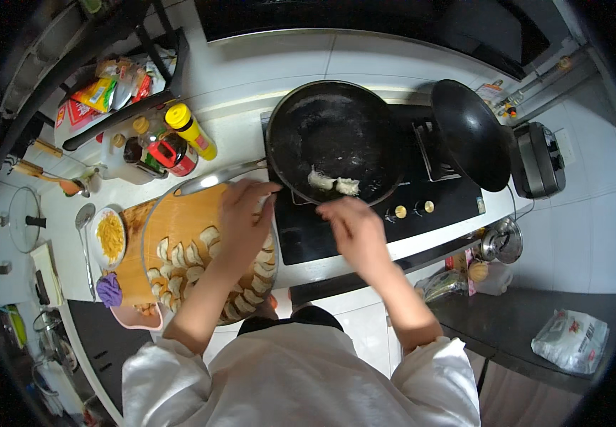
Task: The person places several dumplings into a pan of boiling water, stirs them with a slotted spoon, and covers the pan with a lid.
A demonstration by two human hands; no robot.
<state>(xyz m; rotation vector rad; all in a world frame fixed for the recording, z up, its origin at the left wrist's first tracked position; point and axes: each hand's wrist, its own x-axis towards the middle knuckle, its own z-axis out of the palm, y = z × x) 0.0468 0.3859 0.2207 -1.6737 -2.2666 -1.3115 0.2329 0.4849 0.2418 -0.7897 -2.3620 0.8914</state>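
My left hand point(246, 217) is over the right side of a round wooden board point(180, 213), its fingers bent around a pale dumpling point(260, 203), mostly hidden by the hand. Several uncooked, crescent-shaped dumplings point(177, 255) lie in rows on the board, some covered by my left forearm. Just outside the near rim of a black frying pan point(333, 132), my right hand point(358, 233) has its fingers loosely bent and apart, with nothing visible in them. Inside the pan, two dumplings point(347, 186) lie side by side near that rim, on a shiny, wet-looking bottom.
The pan's metal handle point(219, 176) extends left above the board. A black wok point(470, 135) leans on the right side of the cooktop point(308, 238). Sauce bottles point(176, 158), a plate of yellow shreds point(111, 237), a ladle point(85, 217) and a purple cloth point(109, 290) occupy the left counter.
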